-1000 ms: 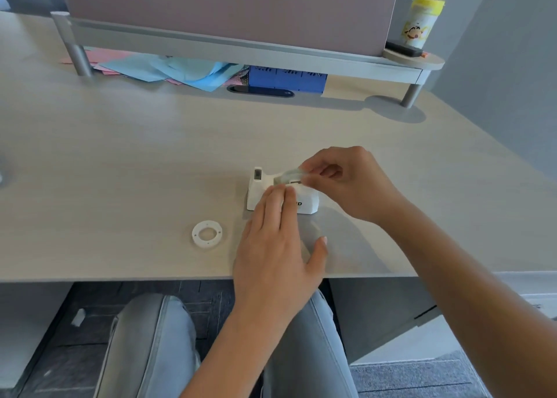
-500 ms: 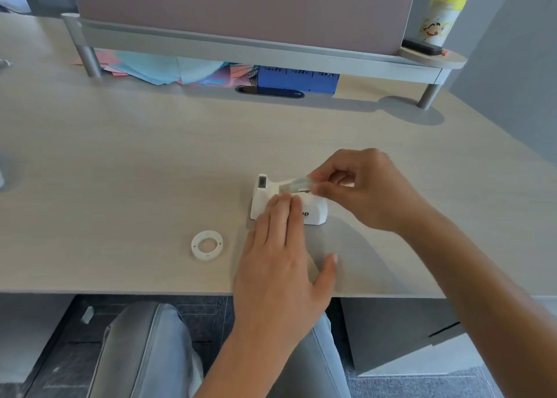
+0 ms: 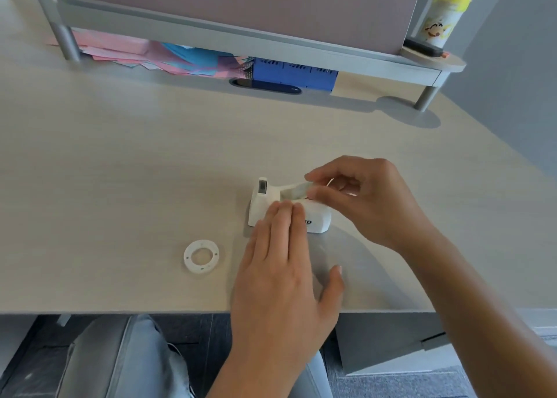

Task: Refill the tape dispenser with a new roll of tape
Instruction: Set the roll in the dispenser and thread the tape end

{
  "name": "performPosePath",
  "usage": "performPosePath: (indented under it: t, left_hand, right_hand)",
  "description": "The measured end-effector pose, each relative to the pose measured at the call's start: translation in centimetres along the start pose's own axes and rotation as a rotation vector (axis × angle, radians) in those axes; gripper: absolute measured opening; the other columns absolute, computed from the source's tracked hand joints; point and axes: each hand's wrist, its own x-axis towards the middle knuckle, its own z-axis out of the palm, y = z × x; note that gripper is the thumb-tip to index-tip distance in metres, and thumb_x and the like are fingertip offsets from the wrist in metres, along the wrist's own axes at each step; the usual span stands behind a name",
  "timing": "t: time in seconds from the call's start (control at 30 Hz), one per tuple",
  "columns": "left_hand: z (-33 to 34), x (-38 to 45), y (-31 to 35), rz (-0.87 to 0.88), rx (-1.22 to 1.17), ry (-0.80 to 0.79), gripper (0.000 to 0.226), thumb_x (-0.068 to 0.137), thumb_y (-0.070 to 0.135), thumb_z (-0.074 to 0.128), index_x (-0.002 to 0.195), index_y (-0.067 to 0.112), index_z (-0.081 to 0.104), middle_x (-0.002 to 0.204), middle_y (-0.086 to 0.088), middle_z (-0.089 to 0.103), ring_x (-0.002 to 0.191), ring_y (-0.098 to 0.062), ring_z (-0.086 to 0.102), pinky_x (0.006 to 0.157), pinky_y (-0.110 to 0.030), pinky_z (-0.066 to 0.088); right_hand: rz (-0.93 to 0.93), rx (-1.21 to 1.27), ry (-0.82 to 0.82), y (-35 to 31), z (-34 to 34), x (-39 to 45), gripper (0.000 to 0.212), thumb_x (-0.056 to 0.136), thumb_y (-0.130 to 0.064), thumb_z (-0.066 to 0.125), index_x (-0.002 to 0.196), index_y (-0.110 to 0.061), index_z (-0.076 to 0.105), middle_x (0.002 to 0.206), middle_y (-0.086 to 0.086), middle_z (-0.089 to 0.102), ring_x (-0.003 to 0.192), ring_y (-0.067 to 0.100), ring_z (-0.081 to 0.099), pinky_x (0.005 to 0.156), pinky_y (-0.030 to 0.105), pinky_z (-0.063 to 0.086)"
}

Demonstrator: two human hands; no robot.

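Note:
A small white tape dispenser point(image 3: 261, 209) stands on the desk with its cutter end to the left. A clear roll of tape point(image 3: 294, 192) sits in the top of the dispenser's cradle, pinched between the thumb and fingers of my right hand point(image 3: 366, 200). My left hand point(image 3: 281, 274) lies flat with its fingertips pressed on the dispenser's near side, thumb spread out on the desk. A white empty tape core ring point(image 3: 201, 256) lies flat on the desk to the left of my left hand.
A raised shelf point(image 3: 241, 40) runs along the back of the desk, with pink and blue papers point(image 3: 156, 55) and a blue box point(image 3: 294, 75) under it. A yellow-capped canister point(image 3: 443, 20) stands at its right end. The desk edge point(image 3: 120, 311) is near my knees.
Both hands and the dispenser stay together; my right hand has pressed the roll slightly lower into the cradle. The view has shifted a little.

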Motion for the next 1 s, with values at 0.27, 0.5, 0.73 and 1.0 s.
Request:
performPosePath:
  t: [0.27, 0.5, 0.73, 1.0]
  left_hand:
    - [-0.3, -0.1, 0.0, 0.004, 0.031, -0.028, 0.083, 0.086, 0.055, 0.057, 0.150, 0.003, 0.044, 0.153, -0.010, 0.048, 0.145, -0.029, 0.044, 0.115, -0.046, 0.042]
    - [-0.4, -0.1, 0.1, 0.003, 0.034, -0.024, 0.084, 0.085, 0.055, 0.056, 0.150, 0.004, 0.043, 0.153, -0.010, 0.049, 0.145, -0.029, 0.044, 0.117, -0.045, 0.041]
    - [-0.4, -0.1, 0.1, 0.003, 0.038, -0.039, 0.083, 0.086, 0.055, 0.054, 0.150, 0.004, 0.043, 0.152, -0.010, 0.048, 0.146, -0.029, 0.042, 0.118, -0.046, 0.039]
    - [0.0, -0.2, -0.1, 0.009, 0.055, -0.062, 0.087, 0.087, 0.057, 0.053, 0.153, 0.003, 0.038, 0.160, -0.013, 0.042, 0.152, -0.029, 0.036, 0.122, -0.045, 0.034]
  right_hand:
    - [-0.089, -0.165, -0.081, -0.3, -1.4, -0.3, 0.014, 0.091, -0.018, 0.079, 0.105, -0.018, 0.081, 0.093, -0.006, 0.079, 0.084, 0.010, 0.074, 0.084, 0.027, 0.060]
    - [-0.059, -0.161, -0.044, -0.2, -1.2, -0.7, 0.007, 0.094, -0.014, 0.074, 0.101, -0.015, 0.077, 0.090, -0.009, 0.077, 0.085, 0.010, 0.073, 0.082, 0.026, 0.059]
    - [-0.044, -0.131, 0.023, 0.0, -0.7, -1.3, 0.008, 0.092, -0.013, 0.077, 0.100, -0.013, 0.080, 0.093, -0.003, 0.078, 0.084, 0.013, 0.072, 0.082, 0.028, 0.058]
    - [-0.059, -0.415, -0.221, -2.8, -2.2, 1.3, 0.012, 0.093, -0.018, 0.074, 0.102, -0.021, 0.081, 0.089, -0.009, 0.076, 0.083, 0.005, 0.069, 0.082, 0.023, 0.058]
